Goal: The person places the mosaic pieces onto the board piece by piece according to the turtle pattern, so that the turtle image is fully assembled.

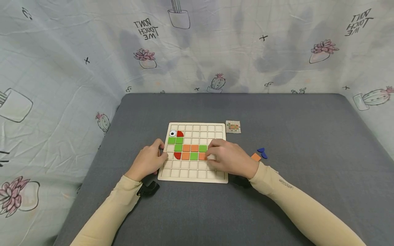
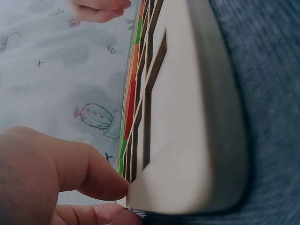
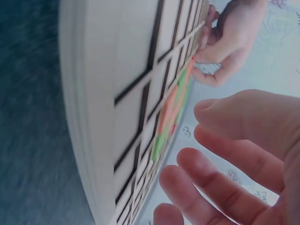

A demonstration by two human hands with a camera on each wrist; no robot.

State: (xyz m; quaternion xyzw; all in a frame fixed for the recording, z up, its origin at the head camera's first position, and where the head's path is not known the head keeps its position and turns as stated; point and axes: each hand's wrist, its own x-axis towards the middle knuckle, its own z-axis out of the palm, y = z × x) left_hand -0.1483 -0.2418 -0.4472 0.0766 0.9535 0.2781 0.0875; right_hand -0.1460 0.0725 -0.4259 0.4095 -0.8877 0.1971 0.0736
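Observation:
A pale wooden grid board (image 1: 192, 174) lies on the dark table with coloured tiles set in it. They include an eye tile (image 1: 172, 133), a red rounded tile (image 1: 180, 134) and several green and orange squares. My left hand (image 1: 147, 160) pinches the board's left edge, thumb on the top side and fingers at the side. Over the right part of the board is my right hand (image 1: 231, 157), its fingertips by the orange tile (image 1: 201, 156) and the green tile (image 1: 202, 148) at the row ends. The right wrist view shows its fingers spread apart with nothing between them.
A small printed pattern card (image 1: 233, 126) lies by the board's upper right corner. Beyond the right wrist are blue rounded pieces (image 1: 264, 155) and an orange square (image 1: 255, 157). A patterned cloth (image 1: 197, 44) hangs behind and beside the grey table (image 1: 307, 143).

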